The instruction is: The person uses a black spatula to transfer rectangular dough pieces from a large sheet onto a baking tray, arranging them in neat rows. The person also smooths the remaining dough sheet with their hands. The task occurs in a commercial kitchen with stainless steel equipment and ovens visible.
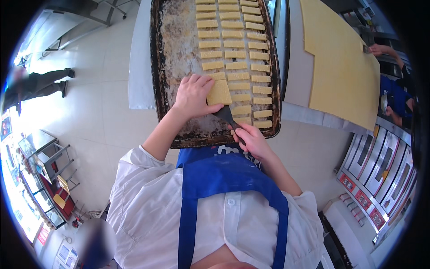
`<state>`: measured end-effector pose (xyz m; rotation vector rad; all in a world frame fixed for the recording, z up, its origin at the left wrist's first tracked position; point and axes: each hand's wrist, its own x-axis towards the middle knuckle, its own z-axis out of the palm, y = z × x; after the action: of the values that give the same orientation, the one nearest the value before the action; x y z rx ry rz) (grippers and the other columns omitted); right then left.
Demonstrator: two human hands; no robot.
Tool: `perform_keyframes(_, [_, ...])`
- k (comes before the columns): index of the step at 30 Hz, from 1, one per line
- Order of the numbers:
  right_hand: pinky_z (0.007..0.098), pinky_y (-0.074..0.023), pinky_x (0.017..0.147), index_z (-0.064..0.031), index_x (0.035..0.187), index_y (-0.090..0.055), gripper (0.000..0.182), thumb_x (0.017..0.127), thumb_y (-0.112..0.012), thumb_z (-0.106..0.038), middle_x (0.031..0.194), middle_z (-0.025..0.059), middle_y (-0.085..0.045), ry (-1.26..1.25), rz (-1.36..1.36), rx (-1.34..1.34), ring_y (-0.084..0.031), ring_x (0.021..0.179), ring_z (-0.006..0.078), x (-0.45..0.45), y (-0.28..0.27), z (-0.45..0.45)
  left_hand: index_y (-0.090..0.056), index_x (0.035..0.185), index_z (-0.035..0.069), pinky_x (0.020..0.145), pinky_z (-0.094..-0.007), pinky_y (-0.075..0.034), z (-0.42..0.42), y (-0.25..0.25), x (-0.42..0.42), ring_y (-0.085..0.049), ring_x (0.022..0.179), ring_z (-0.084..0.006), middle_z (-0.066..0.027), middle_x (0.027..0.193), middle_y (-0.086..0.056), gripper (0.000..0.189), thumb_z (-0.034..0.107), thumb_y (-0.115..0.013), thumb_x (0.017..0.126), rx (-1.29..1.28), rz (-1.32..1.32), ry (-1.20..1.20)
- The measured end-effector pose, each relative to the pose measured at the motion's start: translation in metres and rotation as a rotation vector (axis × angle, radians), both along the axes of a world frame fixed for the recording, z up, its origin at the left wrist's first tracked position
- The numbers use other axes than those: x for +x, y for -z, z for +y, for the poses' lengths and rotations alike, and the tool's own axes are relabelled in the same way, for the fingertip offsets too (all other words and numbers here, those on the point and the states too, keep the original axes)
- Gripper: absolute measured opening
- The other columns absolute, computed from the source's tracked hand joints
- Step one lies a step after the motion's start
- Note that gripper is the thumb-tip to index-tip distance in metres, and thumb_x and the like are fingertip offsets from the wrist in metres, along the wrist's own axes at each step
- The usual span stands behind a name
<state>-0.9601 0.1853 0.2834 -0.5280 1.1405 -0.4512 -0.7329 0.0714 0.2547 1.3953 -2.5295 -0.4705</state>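
A dark, worn metal baking tray [181, 50] lies in front of me, bearing rows of short yellow dough strips [232, 43] on its middle and right side. My right hand [250, 139] is closed on the handle of a black scraper [225, 114]. The scraper's blade end reaches to a squarish block of yellow dough pieces [219, 92]. My left hand [196, 95] lies against that block's left side, fingertips at its top and thumb at its lower edge over the scraper. Whether the blade is under the block is hidden.
Right of the tray, a large yellow dough sheet [339, 67] covers a table. A co-worker's hand [378, 49] holds a tool at its far edge. Deck ovens [376, 175] stand at lower right. Another person's legs [43, 82] are on the left.
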Motion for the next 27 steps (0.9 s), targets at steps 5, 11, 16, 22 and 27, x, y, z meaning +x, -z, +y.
perform_keyframes(5, [0.0209,-0.0309,0.042,0.0013,0.117,-0.058,0.029,0.098,-0.045,-0.017,0.076,0.0025,-0.055,-0.033,0.001,0.027,-0.041,0.046,0.0053,-0.002,0.0,0.004,-0.067,0.106,0.009,0.089,-0.0393,-0.043,0.008,0.001,0.004,-0.056,0.104,-0.023,-0.003,0.11,-0.062,0.06,0.053,-0.075,0.066,-0.091,0.072,0.02])
perform_keyframes(11, [0.0206,-0.033,0.043,0.0018,0.118,-0.057,0.029,0.097,-0.046,-0.015,0.076,0.0022,-0.055,-0.105,0.054,0.042,-0.042,0.047,0.0052,-0.008,-0.009,0.011,-0.07,0.098,0.011,0.083,-0.0391,-0.045,0.022,0.011,0.004,-0.058,0.097,-0.0214,-0.0001,0.101,-0.065,0.046,0.046,-0.076,0.069,-0.053,0.1,0.016])
perform_keyframes(16, [0.0206,-0.0351,0.044,0.0018,0.119,-0.057,0.03,0.097,-0.046,-0.015,0.076,0.0019,-0.056,-0.138,0.047,0.054,-0.042,0.048,0.0054,-0.016,-0.016,0.019,-0.071,0.095,0.013,0.082,-0.0386,-0.045,0.025,0.008,0.003,-0.058,0.096,-0.0204,0.0001,0.1,-0.065,0.043,0.046,-0.076,0.069,-0.054,0.097,0.042])
perform_keyframes(22, [0.02,-0.0338,0.045,0.0007,0.118,-0.058,0.03,0.097,-0.045,-0.015,0.076,0.0003,-0.055,-0.17,0.065,0.049,-0.042,0.049,0.0048,-0.016,-0.017,0.025,-0.071,0.091,0.014,0.08,-0.0376,-0.045,0.036,0.012,0.007,-0.06,0.093,-0.0194,0.0022,0.096,-0.065,0.037,0.043,-0.077,0.07,-0.094,0.157,0.075])
perform_keyframes(27, [0.0195,-0.0328,0.045,-0.0006,0.116,-0.059,0.028,0.097,-0.045,-0.016,0.076,-0.0011,-0.055,-0.218,0.07,0.084,-0.042,0.05,0.0038,-0.023,-0.021,0.033,-0.071,0.088,0.015,0.079,-0.0368,-0.045,0.046,0.015,0.005,-0.06,0.091,-0.0185,0.0032,0.093,-0.065,0.032,0.041,-0.077,0.072,-0.078,0.12,0.074])
